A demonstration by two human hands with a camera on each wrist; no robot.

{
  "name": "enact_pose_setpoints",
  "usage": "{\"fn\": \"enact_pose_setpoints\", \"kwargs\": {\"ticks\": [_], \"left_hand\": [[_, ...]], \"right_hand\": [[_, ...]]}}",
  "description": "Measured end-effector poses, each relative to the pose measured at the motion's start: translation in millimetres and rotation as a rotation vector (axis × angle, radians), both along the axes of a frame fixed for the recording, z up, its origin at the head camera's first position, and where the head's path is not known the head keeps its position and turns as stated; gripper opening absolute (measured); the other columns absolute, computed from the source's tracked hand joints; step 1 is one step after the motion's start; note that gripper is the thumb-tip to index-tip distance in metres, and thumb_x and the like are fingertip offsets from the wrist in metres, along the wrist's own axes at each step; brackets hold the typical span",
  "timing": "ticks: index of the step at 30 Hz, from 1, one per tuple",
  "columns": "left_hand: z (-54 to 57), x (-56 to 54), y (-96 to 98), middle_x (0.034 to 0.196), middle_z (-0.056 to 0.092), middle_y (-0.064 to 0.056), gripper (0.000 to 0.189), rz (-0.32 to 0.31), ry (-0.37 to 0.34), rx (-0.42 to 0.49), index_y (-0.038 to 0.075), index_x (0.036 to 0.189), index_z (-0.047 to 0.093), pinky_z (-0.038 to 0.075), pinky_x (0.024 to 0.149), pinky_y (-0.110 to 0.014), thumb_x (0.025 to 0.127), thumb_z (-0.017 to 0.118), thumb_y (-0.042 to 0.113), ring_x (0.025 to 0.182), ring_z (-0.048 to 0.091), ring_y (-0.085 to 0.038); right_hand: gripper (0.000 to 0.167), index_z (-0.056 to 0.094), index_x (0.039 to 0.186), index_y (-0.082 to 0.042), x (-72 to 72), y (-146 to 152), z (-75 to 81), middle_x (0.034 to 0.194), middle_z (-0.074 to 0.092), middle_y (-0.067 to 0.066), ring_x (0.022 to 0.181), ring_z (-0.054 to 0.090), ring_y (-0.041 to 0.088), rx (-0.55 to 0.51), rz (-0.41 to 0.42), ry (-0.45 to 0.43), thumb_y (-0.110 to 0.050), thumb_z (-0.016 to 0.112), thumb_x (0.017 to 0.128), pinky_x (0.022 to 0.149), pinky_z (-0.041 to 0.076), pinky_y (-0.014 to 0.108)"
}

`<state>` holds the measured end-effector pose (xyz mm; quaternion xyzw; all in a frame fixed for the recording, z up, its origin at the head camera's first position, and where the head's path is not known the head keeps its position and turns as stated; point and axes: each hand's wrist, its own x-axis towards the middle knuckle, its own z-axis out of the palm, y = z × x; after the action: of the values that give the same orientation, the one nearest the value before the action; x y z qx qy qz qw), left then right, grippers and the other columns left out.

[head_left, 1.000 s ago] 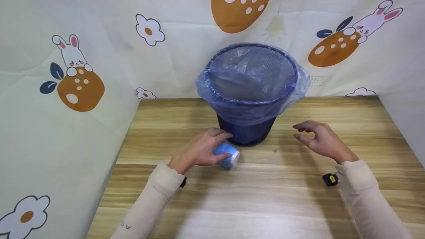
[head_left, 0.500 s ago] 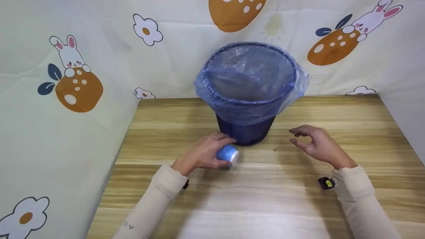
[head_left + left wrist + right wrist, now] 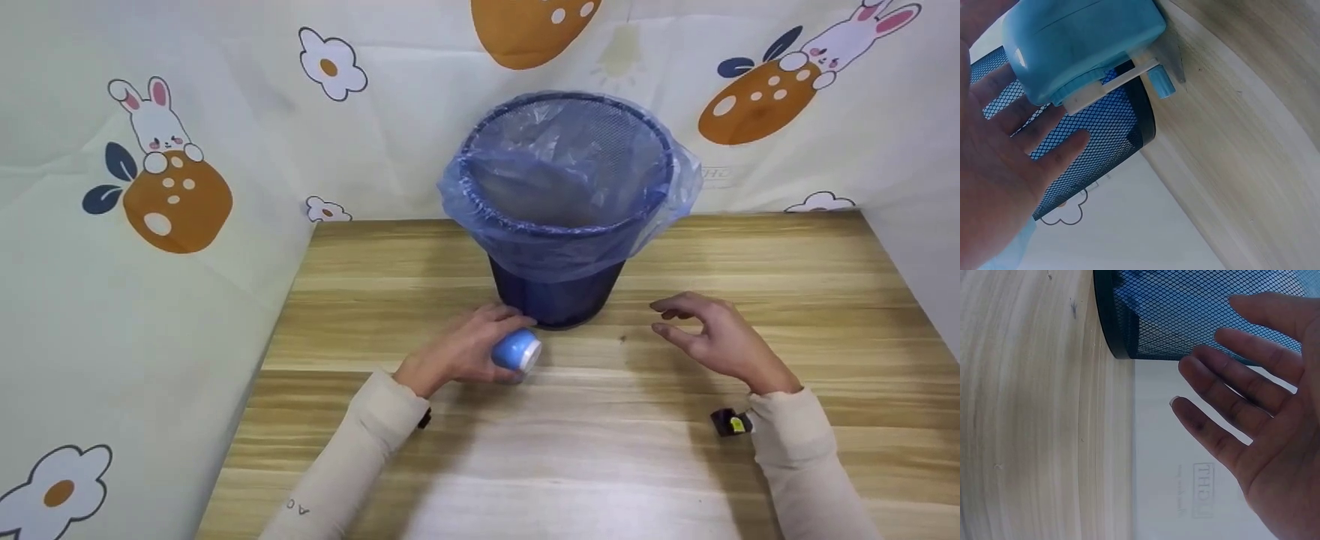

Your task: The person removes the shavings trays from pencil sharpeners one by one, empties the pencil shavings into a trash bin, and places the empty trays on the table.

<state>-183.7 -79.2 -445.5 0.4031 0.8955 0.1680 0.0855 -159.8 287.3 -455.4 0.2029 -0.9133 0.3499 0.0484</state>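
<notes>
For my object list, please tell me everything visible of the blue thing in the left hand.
The blue thing has a smooth, rounded, plastic-looking body, a white end facing right in the head view, and a pale crank arm with a blue knob. The left hand grips it in front of the mesh bin. Whether it touches the table is unclear.

On the head camera I've got the left hand [image 3: 465,349] hiding part of the sharpener [image 3: 516,350], whose top is cropped in the left wrist view. My 2 wrist views clip the bin [image 3: 556,300]; sleeve print [image 3: 298,508]'s too tiny.
</notes>
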Motion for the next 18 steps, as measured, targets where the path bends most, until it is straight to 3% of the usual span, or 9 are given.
{"fn": "enact_pose_setpoints", "kwargs": {"ticks": [6, 18], "left_hand": [[-2.8, 0.3, 2.0, 0.138, 0.054, -0.011, 0.076, -0.003, -0.015, -0.045, 0.014, 0.141, 0.053, 0.048, 0.101, -0.046, 0.075, 0.085, 0.033, 0.126, 0.052, -0.031], [-10.1, -0.2, 3.9, 0.138, 0.054, -0.014, 0.072, 0.002, 0.014, -0.048, 0.012, 0.141, 0.053, 0.046, 0.104, -0.048, 0.078, 0.085, 0.025, 0.127, 0.052, -0.033]], "right_hand": [[0.027, 0.071, 0.116, -0.005, 0.6, -2.6, -0.4, 0.117, 0.070, 0.013, 0.102, 0.066, 0.031, -0.015, -0.001, -0.052, -0.017, 0.070, 0.093, 0.088, 0.053, 0.054], [0.024, 0.073, 0.112, -0.007, -0.9, -10.0, -7.7, 0.112, 0.072, 0.006, 0.100, 0.068, 0.026, -0.072, -0.015, -0.011, -0.016, 0.073, 0.089, 0.088, 0.053, 0.048]]}}
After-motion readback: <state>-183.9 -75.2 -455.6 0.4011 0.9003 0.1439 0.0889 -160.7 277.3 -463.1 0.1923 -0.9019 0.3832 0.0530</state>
